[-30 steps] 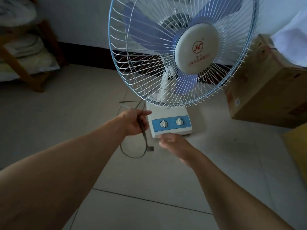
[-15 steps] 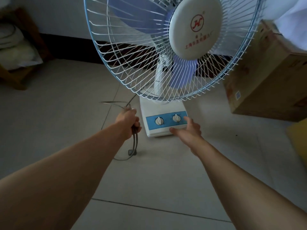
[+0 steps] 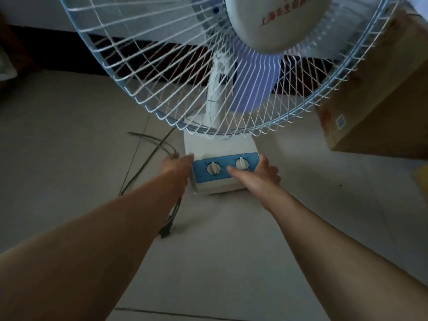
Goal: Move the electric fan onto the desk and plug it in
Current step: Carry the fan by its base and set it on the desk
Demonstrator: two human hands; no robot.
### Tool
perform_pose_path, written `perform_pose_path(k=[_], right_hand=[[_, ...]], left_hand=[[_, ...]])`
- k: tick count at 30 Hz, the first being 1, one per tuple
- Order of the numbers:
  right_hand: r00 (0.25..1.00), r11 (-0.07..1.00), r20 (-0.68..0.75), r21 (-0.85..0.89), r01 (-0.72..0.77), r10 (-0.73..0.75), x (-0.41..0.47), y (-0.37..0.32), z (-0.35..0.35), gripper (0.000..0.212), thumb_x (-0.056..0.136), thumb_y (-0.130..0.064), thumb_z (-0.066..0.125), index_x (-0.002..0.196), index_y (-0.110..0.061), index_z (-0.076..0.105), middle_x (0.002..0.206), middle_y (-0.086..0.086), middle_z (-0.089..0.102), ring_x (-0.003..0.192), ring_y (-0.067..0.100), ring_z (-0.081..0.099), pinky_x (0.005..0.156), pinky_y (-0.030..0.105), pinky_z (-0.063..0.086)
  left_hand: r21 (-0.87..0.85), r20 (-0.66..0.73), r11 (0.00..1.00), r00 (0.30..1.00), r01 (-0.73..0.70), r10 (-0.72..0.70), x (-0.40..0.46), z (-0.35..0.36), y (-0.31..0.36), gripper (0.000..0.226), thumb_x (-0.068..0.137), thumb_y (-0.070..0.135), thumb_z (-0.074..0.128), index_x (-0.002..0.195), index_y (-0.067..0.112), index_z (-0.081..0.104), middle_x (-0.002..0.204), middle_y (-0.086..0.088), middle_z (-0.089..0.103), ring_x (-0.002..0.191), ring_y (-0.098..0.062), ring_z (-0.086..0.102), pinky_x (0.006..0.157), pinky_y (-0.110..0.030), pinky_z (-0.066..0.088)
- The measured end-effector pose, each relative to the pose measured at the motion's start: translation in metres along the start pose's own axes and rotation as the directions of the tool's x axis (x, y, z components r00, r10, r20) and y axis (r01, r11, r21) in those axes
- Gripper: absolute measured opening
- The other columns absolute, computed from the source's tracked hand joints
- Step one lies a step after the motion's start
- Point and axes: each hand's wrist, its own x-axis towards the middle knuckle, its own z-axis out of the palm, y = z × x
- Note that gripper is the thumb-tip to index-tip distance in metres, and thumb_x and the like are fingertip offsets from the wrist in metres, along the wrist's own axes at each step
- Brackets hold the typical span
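The electric fan [image 3: 217, 144] stands on the tiled floor: white base with a blue panel and two knobs, white post, wire cage, purple blades. My left hand [image 3: 178, 166] is pressed against the base's left side and holds the dark power cord [image 3: 148, 158]. The cord's plug [image 3: 165, 231] dangles below my left forearm. My right hand [image 3: 259, 174] rests against the base's front right corner, thumb over the blue panel, fingers spread around the right edge. The base still touches the floor.
A large cardboard box [image 3: 379, 107] sits on the floor to the right of the fan, close to the cage. A dark baseboard [image 3: 41, 49] runs along the wall behind. Tiled floor [image 3: 69, 135] stretches to the left and in front.
Both hands have moved forward onto the fan's base: the left, still holding the cord, now touches the left side and the right wraps the front right corner. The view has come closer.
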Motion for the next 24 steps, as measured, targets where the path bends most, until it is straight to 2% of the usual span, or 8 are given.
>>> perform_pose_path(k=[1,2,4,7,9,13,19,24], right_hand=[[1.0,1.0,0.013,-0.003,-0.012,0.013,0.001,-0.001,0.003,0.109,0.068,-0.064,0.068,0.151,-0.026,0.008,0.147,0.013,0.023,0.138,0.032,0.024,0.107,0.044,0.033],[0.999,1.0,0.018,-0.009,-0.026,0.027,0.001,-0.002,0.004,0.111,0.067,-0.068,0.066,0.151,-0.026,0.006,0.148,0.013,0.021,0.139,0.032,0.023,0.108,0.045,0.033],[0.998,0.998,0.001,-0.011,-0.067,0.067,0.004,-0.006,0.005,0.112,0.065,-0.074,0.062,0.151,-0.024,0.01,0.148,0.014,0.022,0.138,0.032,0.025,0.108,0.046,0.034],[0.99,0.991,-0.038,0.004,-0.133,0.133,0.018,-0.014,0.001,0.108,0.066,-0.079,0.056,0.146,-0.015,0.023,0.146,0.014,0.027,0.136,0.032,0.03,0.104,0.046,0.036],[0.989,0.99,-0.043,0.008,-0.142,0.142,0.028,-0.02,0.001,0.106,0.066,-0.079,0.056,0.142,-0.011,0.029,0.145,0.014,0.031,0.135,0.032,0.033,0.102,0.045,0.037],[0.984,0.993,-0.13,0.013,-0.121,0.122,0.041,-0.025,0.01,0.102,0.065,-0.076,0.061,0.135,-0.007,0.037,0.14,0.015,0.042,0.128,0.033,0.042,0.098,0.042,0.043],[0.972,0.988,-0.182,0.066,-0.14,0.15,0.043,-0.026,0.013,0.105,0.053,-0.078,0.067,0.129,-0.006,0.049,0.132,0.012,0.053,0.121,0.032,0.052,0.092,0.037,0.048],[0.975,0.984,-0.149,0.099,-0.149,0.163,0.032,-0.022,0.013,0.101,0.051,-0.074,0.07,0.124,-0.005,0.055,0.128,0.012,0.057,0.116,0.031,0.056,0.094,0.037,0.05]], left_hand=[[0.019,-0.005,1.0,1.0,-0.01,0.01,0.004,0.002,0.0,0.041,0.087,0.024,0.063,0.122,0.004,0.055,0.119,-0.025,0.064,0.049,-0.014,0.038,0.034,-0.012,0.03],[0.049,-0.013,0.998,1.0,-0.028,0.029,0.006,0.003,0.0,0.034,0.086,0.026,0.065,0.111,0.004,0.058,0.123,-0.023,0.062,0.053,-0.017,0.045,0.039,-0.016,0.035],[0.117,-0.034,0.991,0.997,-0.064,0.069,0.01,0.003,0.0,0.026,0.084,0.029,0.067,0.096,0.007,0.061,0.117,-0.02,0.065,0.067,-0.022,0.055,0.056,-0.023,0.045],[0.222,-0.072,0.971,0.992,-0.089,0.107,0.019,0.003,0.002,0.04,0.081,0.036,0.07,0.105,0.004,0.065,0.103,-0.013,0.064,0.09,-0.027,0.06,0.086,-0.034,0.051],[0.26,-0.068,0.96,0.99,-0.1,0.122,0.025,0.005,0.003,0.05,0.077,0.039,0.072,0.111,0.004,0.064,0.108,-0.012,0.067,0.099,-0.03,0.063,0.095,-0.038,0.051],[0.319,-0.037,0.942,0.992,-0.105,0.123,0.029,0.013,0.001,0.062,0.075,0.049,0.069,0.119,0.007,0.056,0.119,-0.013,0.063,0.109,-0.033,0.061,0.097,-0.043,0.05],[0.361,-0.112,0.931,0.988,-0.055,0.102,0.027,0.02,0.0,0.08,0.068,0.06,0.067,0.123,0.006,0.046,0.124,-0.016,0.056,0.113,-0.034,0.056,0.098,-0.044,0.048],[0.361,-0.089,0.932,0.993,-0.043,0.08,0.025,0.014,-0.001,0.071,0.076,0.052,0.066,0.121,0.0,0.053,0.11,-0.013,0.062,0.092,-0.029,0.06,0.081,-0.033,0.05]])
